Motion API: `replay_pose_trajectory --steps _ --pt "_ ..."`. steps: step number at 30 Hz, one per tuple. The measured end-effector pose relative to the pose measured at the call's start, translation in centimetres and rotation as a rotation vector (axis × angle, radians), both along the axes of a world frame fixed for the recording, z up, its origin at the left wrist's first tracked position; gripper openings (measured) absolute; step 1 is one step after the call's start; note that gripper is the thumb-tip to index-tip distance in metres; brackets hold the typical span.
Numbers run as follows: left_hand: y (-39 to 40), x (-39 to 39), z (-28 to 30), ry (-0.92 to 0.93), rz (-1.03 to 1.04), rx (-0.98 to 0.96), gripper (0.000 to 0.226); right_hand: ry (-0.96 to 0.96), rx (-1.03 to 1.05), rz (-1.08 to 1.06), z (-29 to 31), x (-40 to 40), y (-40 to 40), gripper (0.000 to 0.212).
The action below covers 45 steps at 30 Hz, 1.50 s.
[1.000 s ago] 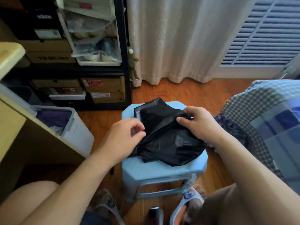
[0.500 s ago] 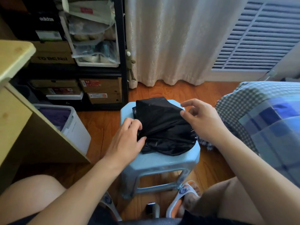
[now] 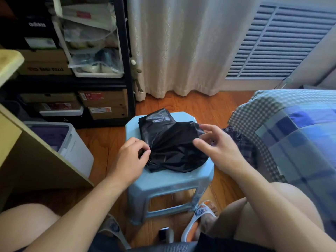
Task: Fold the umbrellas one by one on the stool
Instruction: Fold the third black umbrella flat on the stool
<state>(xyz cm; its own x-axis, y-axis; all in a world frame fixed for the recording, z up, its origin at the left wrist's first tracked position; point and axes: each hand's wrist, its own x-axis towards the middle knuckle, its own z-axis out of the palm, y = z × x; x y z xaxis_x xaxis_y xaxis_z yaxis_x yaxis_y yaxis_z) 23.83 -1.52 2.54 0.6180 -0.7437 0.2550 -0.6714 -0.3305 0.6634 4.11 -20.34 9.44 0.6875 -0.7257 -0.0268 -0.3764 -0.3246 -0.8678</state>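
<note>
The right hand [image 3: 221, 148] had released the crumpled black fabric umbrella [image 3: 171, 142] at 3 o'clock, fingers spread, while the left hand [image 3: 130, 159] pinched its 9 o'clock edge on the light-blue plastic stool [image 3: 174, 180], so folding remained unfinished

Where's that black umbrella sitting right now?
The black umbrella lies crumpled on the light blue stool, mid-frame, between the left hand and right hand.

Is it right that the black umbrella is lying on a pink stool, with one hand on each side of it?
Not quite. The stool is light blue, not pink, as the head view shows. The rest holds: the black umbrella lies on it, with the left hand pinching its left edge and the right hand at its right side, fingers spread and holding nothing.
</note>
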Motion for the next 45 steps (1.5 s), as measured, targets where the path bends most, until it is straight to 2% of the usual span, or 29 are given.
replay_pose_trajectory --steps 2,5,8,17,19,23,25,27,31,37,45 --pt "-0.2 -0.1 0.1 0.034 0.030 -0.014 0.010 -0.012 -0.049 0.041 -1.0 0.4 0.5 0.055" --pt "-0.1 -0.1 0.3 0.091 0.047 -0.011 0.010 -0.075 -0.099 -0.039 -1.3 0.9 0.4 0.044" --pt "0.0 -0.1 0.5 0.140 0.063 -0.002 0.010 -0.126 -0.047 -0.079 -1.1 1.1 0.3 0.035" --pt "1.2 1.5 2.4 0.344 0.074 0.152 0.003 -0.066 -0.048 -0.044 -1.1 -0.2 0.2 0.029" --pt "2.4 2.2 2.4 0.293 0.031 0.268 0.010 -0.043 -0.058 -0.075 -1.2 -0.6 0.0 0.023" --pt "3.8 1.7 1.9 0.101 -0.120 0.508 0.045 -0.041 -0.015 -0.159 -1.4 -1.2 -0.6 0.013" --pt "3.8 1.3 1.7 -0.048 -0.130 0.549 0.047 -0.044 -0.032 -0.257 -1.3 -1.3 -1.4 0.010" --pt "3.6 1.2 1.8 -0.109 -0.102 0.490 0.042 -0.026 -0.001 -0.325 -1.1 -1.3 -2.2 0.012" --pt "3.2 1.1 2.0 -0.061 -0.007 0.371 0.040 0.011 0.138 -0.300 -1.1 -1.3 -2.6 0.014" --pt "2.7 1.2 1.4 -0.062 0.004 0.313 0.046 0.089 0.125 -0.223 -2.0 -1.1 -2.4 0.003" --pt "2.8 1.0 0.8 -0.127 0.010 0.257 0.045 0.101 0.095 -0.254 -1.6 -1.0 -2.1 0.009"
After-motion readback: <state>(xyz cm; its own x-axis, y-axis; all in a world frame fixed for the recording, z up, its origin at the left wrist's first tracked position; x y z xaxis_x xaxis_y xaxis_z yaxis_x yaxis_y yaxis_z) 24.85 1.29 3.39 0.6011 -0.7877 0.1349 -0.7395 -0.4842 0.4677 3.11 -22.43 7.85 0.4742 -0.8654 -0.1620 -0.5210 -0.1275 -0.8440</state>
